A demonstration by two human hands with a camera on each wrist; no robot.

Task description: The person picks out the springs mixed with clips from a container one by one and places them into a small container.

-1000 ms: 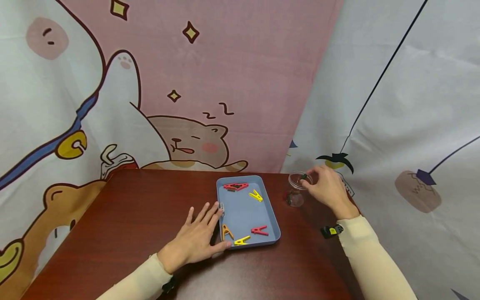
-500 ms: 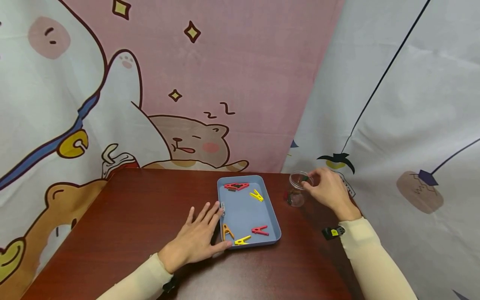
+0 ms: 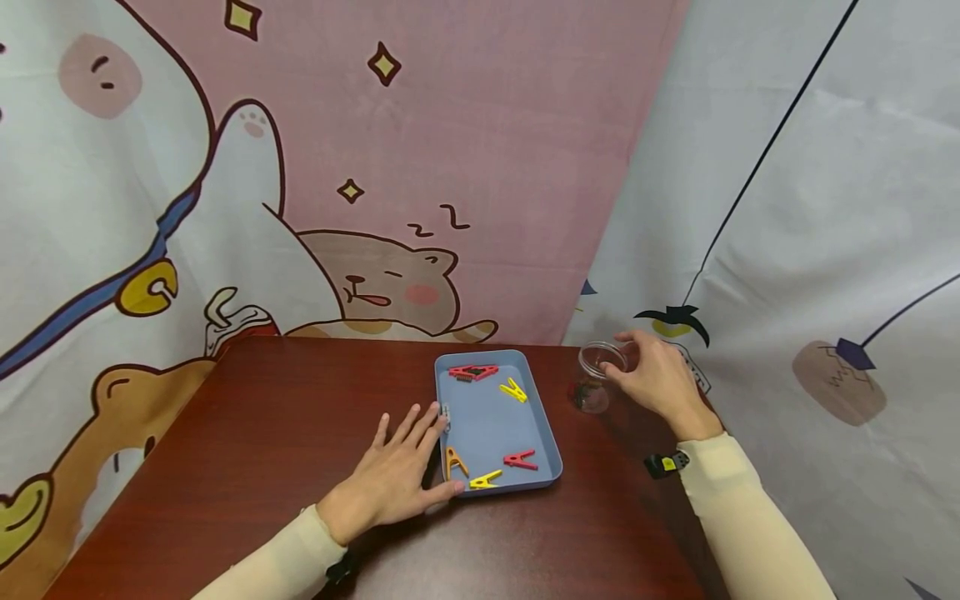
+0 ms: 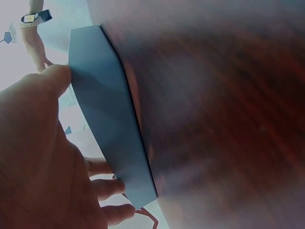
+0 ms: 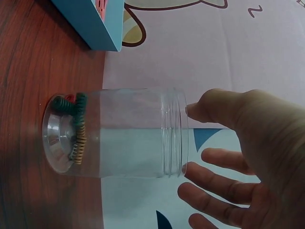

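My left hand [image 3: 393, 479] lies with spread fingers on the left edge of a blue tray [image 3: 483, 429], thumb at its near corner. In the tray are red clothespins [image 3: 520, 460], yellow clothespins [image 3: 513, 390], an orange clothespin [image 3: 454, 463] and a dark spring [image 3: 465, 379]. A clear plastic jar [image 5: 133, 152] stands upright to the right of the tray without a lid. Green springs [image 5: 80, 109], a gold spring [image 5: 79, 145] and a bit of red lie at its bottom. My right hand [image 3: 660, 387] hovers at the jar's mouth, thumb and fingers apart, with nothing between them.
Both tray and jar stand on a dark red-brown wooden table [image 3: 337, 383]. A cloth with cartoon animals [image 3: 390, 283] hangs behind the table and along its right side. A small silvery piece [image 3: 446, 417] sits by the tray's left wall.
The green spring that my right fingers pinched above the jar has been let go and now lies inside it. The left hand and the tray have stayed in place.
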